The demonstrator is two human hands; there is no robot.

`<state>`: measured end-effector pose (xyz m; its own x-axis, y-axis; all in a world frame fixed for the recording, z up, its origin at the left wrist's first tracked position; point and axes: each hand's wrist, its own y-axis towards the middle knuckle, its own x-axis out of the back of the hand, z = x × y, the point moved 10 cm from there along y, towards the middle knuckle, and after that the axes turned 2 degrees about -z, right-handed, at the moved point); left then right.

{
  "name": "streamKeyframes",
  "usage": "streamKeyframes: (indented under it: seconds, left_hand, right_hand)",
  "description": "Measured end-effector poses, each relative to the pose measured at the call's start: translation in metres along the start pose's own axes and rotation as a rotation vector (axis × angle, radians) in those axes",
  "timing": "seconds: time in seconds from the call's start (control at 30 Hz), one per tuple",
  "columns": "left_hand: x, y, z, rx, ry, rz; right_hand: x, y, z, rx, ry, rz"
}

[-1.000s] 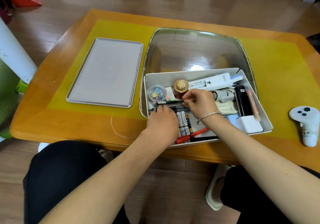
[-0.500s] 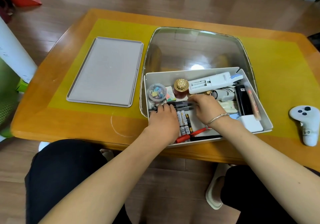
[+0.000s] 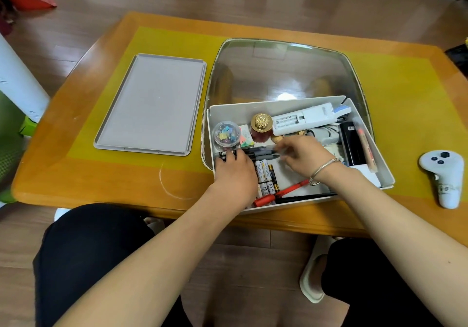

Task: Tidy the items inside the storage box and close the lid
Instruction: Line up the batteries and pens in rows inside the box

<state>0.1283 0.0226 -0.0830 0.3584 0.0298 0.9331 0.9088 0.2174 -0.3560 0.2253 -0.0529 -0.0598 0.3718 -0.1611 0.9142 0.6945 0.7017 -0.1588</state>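
Storage box on wooden table

You had a glossy varnished wooden table before you, with a matt yellow mat on it. The storage box looked like smooth white plastic, the lid a matt grey plastic. A shiny mirror-like tray reflected the room. The small jar's cap gleamed like gold metal, the tub of clips was clear plastic, and your bracelet shone like polished metal. The controller was smooth white plastic.
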Motion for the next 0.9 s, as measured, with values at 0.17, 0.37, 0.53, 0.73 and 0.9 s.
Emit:
streamKeyframes:
  seconds: [0.17, 0.37, 0.53, 0.73, 0.9]
  left_hand:
    - [-0.008, 0.000, -0.002, -0.003, 0.050, 0.059]
    - [-0.005, 0.000, -0.002, -0.024, 0.057, 0.033]
    - [0.008, -0.002, -0.007, -0.104, -0.022, -0.031]
    - [0.061, -0.016, -0.016, -0.274, -0.423, -0.423]
    - [0.081, -0.019, 0.013, -0.182, -0.815, -0.620]
  right_hand:
    - [-0.011, -0.015, -0.005, 0.016, -0.162, 0.260]
    - [-0.039, -0.024, -0.005, -0.007, -0.237, 0.509]
    - [-0.037, -0.025, -0.001, 0.030, -0.171, 0.459]
    - [0.003, -0.022, -0.005, 0.051, 0.055, 0.209]
    - [0.028, -0.025, -0.005, -0.011, 0.474, 0.019]
